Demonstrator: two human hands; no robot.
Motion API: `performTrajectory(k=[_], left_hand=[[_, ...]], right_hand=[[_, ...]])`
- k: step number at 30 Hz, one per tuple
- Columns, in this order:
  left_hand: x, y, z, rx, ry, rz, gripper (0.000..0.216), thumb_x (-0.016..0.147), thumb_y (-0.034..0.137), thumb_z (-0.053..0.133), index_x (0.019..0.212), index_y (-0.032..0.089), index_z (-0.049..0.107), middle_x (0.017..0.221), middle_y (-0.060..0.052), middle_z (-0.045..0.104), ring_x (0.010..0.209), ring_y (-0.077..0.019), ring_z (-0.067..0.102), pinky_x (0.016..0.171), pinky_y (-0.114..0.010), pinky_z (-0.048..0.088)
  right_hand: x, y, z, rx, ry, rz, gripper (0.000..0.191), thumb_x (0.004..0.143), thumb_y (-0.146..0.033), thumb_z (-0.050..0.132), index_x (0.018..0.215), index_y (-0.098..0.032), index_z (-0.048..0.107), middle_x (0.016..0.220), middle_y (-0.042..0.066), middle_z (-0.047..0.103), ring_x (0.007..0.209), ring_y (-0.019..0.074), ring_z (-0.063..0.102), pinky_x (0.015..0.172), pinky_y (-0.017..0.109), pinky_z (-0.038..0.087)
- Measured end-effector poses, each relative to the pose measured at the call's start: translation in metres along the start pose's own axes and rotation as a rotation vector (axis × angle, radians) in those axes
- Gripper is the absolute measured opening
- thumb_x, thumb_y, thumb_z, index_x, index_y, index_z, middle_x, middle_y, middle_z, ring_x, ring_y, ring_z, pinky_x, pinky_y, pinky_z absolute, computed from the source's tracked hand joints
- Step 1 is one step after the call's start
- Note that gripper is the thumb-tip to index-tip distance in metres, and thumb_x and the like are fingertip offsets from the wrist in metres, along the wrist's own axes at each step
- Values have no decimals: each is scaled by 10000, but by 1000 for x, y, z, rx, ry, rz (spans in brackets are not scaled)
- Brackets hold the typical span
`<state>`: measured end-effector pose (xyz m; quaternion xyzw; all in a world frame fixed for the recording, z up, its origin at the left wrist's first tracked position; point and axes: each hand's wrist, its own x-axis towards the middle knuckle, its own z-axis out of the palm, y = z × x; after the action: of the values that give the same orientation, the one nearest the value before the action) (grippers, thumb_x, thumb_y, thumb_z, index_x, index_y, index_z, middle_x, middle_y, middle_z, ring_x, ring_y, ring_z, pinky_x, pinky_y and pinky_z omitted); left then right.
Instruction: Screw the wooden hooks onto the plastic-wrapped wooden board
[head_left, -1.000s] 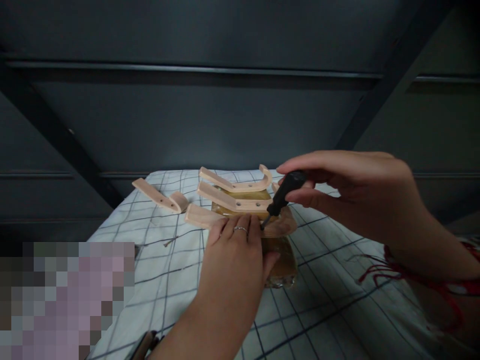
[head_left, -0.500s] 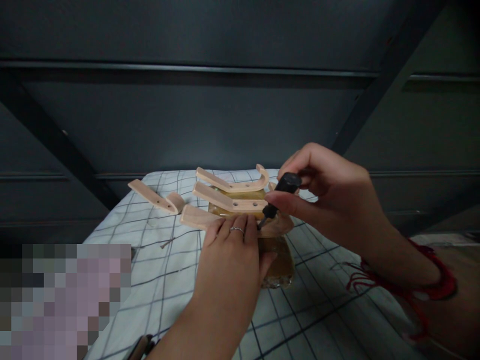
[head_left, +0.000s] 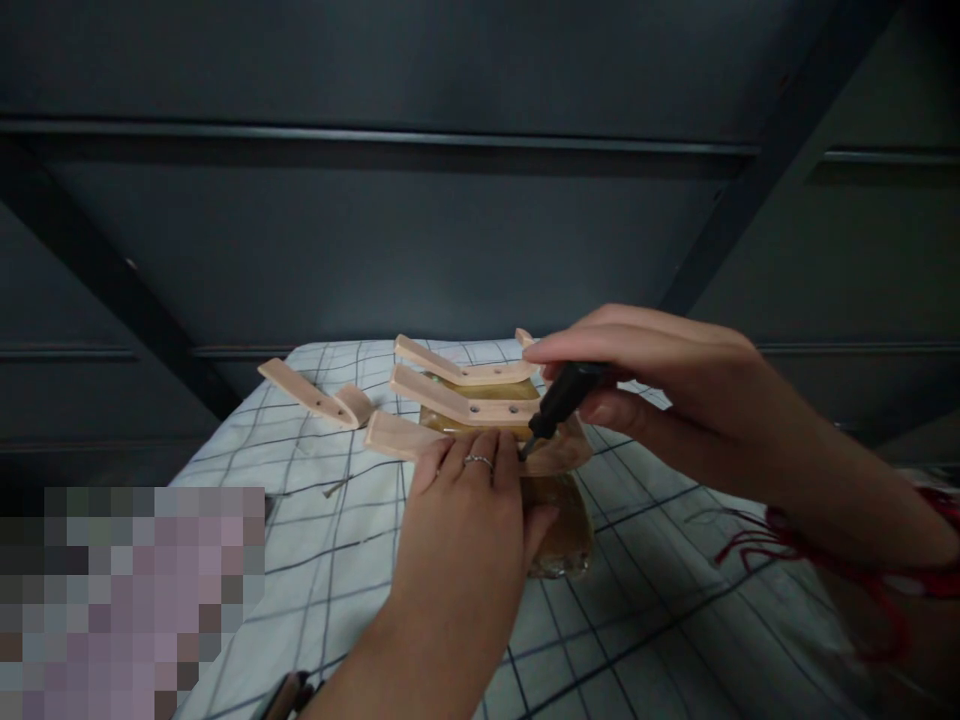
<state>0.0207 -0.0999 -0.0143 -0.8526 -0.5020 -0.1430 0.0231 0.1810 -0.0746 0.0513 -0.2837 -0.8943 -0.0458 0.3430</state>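
My right hand pinches the black handle of a small screwdriver, tip down on a pale wooden hook lying on a brown block. My left hand, a ring on one finger, lies flat over that hook with fingers together, pressing it down beside the tip. Two more curved wooden hooks with screw holes lie just behind.
A further wooden hook lies apart to the left on the white checked cloth. A small screw rests on the cloth nearby. Red cord hangs at my right wrist. Dark panelled wall stands behind.
My right hand has flattened and rolled its fingers over the screwdriver handle, as in the oldest frame; the tip stays on the same spot. My left hand has not moved.
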Motion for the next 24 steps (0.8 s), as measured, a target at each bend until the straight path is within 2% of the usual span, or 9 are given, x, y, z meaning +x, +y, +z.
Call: performTrajectory(k=[3,5,9,12,16,21,24], left_hand=[[0,1,0,-17,-27,-15,485,804,370,548,1186,74,511,1191,-135,571,1096,-285,512,965,-451,335],[0,1,0,-12,-17,-12,497,804,378,547,1188,65,509,1188,-144,573,1096,-289,512,959,-451,341],[-1,-1,2,23,32,23,485,806,375,550,1172,59,514,1171,-153,584,1085,-278,526,946,-441,352],[-1,-1,3,29,34,25,494,798,382,564,1165,55,513,1174,-158,583,1085,-278,530,942,-442,357],[0,0,0,7,8,1,477,799,364,569,1158,54,520,1179,-153,580,1103,-279,519,958,-447,349],[2,1,-2,6,-13,-10,469,795,350,575,1164,65,523,1172,-140,586,1101,-275,520,960,-450,357],[2,1,-2,16,-15,-14,493,798,351,568,1192,60,505,1193,-143,574,1113,-275,512,967,-449,356]], right_hand=[[-1,2,-4,34,-75,-14,305,895,-238,408,1149,-135,540,990,67,639,849,154,597,680,268,480],[-2,4,-4,18,-57,-8,297,884,-221,425,1147,-151,545,994,58,652,853,161,607,690,275,483],[-1,3,-2,-3,10,36,167,838,-226,512,981,-230,599,905,2,686,704,144,628,582,257,474],[0,1,-1,-5,43,77,102,816,-261,552,894,-213,599,729,-10,672,577,129,594,513,250,448],[1,-4,1,-41,92,131,117,787,-315,590,810,-201,580,609,-30,611,504,107,527,495,243,421],[1,-6,7,105,166,264,259,728,-394,641,665,-219,460,469,-77,493,404,79,449,392,209,362],[2,-6,11,147,207,310,294,723,-412,639,646,-218,432,464,-78,484,390,69,435,374,202,339]])
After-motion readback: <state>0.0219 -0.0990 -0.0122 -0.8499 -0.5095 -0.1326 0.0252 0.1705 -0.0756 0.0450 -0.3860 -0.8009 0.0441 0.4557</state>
